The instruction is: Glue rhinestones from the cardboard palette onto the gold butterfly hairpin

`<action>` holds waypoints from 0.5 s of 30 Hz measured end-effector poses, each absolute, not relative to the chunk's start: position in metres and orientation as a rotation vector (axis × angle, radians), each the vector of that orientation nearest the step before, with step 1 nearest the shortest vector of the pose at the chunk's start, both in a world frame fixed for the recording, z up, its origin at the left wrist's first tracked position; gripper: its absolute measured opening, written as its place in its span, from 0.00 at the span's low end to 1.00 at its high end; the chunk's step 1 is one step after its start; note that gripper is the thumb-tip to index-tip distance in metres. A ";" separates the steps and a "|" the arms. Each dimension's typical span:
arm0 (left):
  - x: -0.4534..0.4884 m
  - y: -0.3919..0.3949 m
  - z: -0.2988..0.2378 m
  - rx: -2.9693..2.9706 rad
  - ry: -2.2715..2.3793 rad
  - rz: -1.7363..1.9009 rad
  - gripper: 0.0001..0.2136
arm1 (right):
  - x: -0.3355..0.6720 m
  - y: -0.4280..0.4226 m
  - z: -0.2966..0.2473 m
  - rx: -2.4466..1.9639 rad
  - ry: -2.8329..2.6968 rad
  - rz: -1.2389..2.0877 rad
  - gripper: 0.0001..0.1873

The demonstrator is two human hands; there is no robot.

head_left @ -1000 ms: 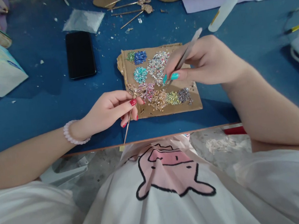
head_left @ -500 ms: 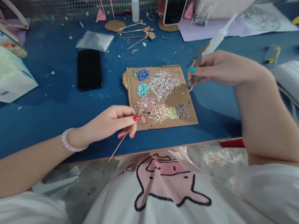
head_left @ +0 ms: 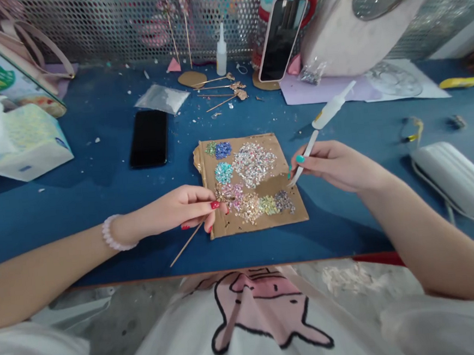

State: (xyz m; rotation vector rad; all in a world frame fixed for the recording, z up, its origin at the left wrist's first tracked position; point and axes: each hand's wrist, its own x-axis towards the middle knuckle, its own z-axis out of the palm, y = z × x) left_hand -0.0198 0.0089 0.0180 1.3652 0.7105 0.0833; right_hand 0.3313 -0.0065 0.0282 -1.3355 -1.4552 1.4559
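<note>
My left hand point(head_left: 186, 208) pinches a thin hair stick point(head_left: 187, 242) over the left edge of a cardboard sheet point(head_left: 286, 149). The stick's shaft slants down toward me; its head is hard to make out against the pink rhinestones point(head_left: 232, 194). My right hand point(head_left: 334, 164) is closed on tweezers point(head_left: 307, 153), their tips down by the cardboard's right edge, near the grey rhinestones point(head_left: 284, 201). Whether the tips hold a stone cannot be seen. Silver point(head_left: 255, 164), turquoise point(head_left: 223, 172), blue point(head_left: 223, 149), champagne point(head_left: 250, 207) and yellow-green point(head_left: 268, 204) rhinestones lie in piles on the cardboard.
A glue bottle point(head_left: 332, 107) lies beyond my right hand; another point(head_left: 221, 55) stands at the back. Several hair sticks point(head_left: 222, 94), a black phone point(head_left: 149, 138) and a plastic bag point(head_left: 163, 99) lie behind the cardboard. A tissue pack point(head_left: 29, 142) sits left, a white device point(head_left: 456, 176) right.
The view has tilted up, showing more of the back. My right hand has brought the tweezers left and nearer, onto the cardboard's right edge. My left hand keeps its hold on the hair stick.
</note>
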 end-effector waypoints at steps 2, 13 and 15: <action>-0.019 0.013 0.019 1.365 0.707 0.075 0.12 | 0.330 -0.007 0.028 -1.344 -1.539 1.424 0.17; -0.020 0.043 0.006 1.317 0.652 0.042 0.14 | 0.336 -0.015 0.019 -1.383 -1.767 1.345 0.15; -0.020 0.044 0.004 1.287 0.635 0.043 0.14 | 0.339 -0.019 0.016 -1.398 -1.802 1.288 0.15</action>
